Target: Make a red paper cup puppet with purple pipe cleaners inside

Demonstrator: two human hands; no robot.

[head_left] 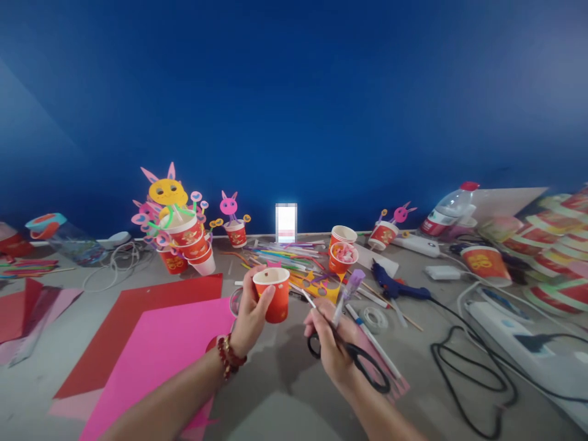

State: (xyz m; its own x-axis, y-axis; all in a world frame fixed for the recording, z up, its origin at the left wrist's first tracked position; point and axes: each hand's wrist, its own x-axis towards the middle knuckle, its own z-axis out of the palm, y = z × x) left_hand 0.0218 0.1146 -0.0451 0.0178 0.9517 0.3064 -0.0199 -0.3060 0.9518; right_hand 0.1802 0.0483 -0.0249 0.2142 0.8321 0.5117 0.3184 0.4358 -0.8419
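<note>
My left hand is wrapped round a red paper cup, its white rim tilted towards me. Small holes or dark marks show on the cup's inner wall. A pair of black-handled scissors is gripped in my right hand, blades pointing up and left at the cup but apart from it. Just beyond the hands lie a cut yellow paper sheet and a purple-topped clear tube or pen. Under my left forearm spreads pink paper, with red paper beneath.
Behind stand stacked decorated cups, a small rabbit-faced cup and a cup with pink scraps. To the right are a blue glue gun, its black cord, a power strip and a plastic bottle.
</note>
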